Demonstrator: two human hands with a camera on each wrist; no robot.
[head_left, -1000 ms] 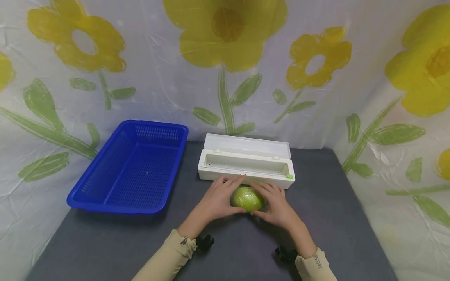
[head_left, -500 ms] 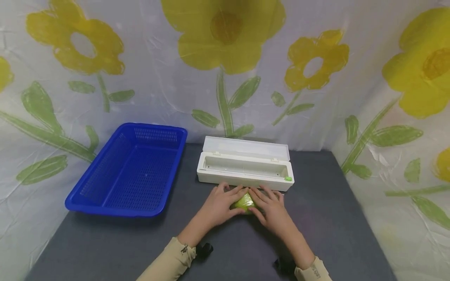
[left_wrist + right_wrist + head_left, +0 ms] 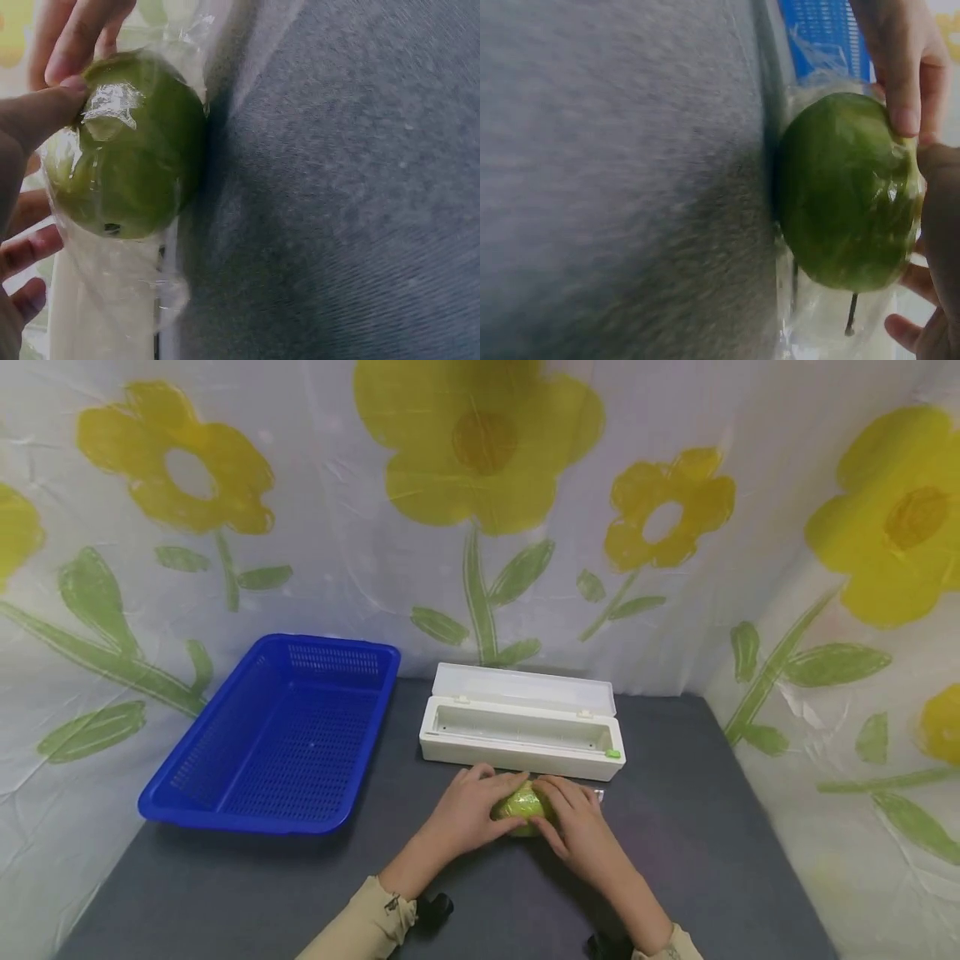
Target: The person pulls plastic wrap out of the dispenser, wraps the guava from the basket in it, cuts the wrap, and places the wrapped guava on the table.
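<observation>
A green fruit (image 3: 519,808) lies on its side on the dark table, just in front of a white box. Clear plastic film (image 3: 124,277) covers it and sticks out loosely past both ends; a thin dark stem (image 3: 853,311) shows at its right end. My left hand (image 3: 467,814) holds the left side, thumb on the near face, fingers reaching over the far side. From the right, my right hand (image 3: 579,827) holds it the same way. The two hands nearly meet on top. A film edge (image 3: 598,795) peeks out beyond my right fingers.
The long white box (image 3: 525,760) stands behind the hands, lid (image 3: 525,687) folded back, with a green slider (image 3: 612,753) at its right end. A blue perforated basket (image 3: 240,822) sits to the left. Flowered sheeting (image 3: 337,568) hangs behind and beside the table (image 3: 690,860).
My hands have drawn closer together over the fruit, and my right fingers have moved left across it. Film shows beside my right hand now. The whole head view has shifted slightly downward.
</observation>
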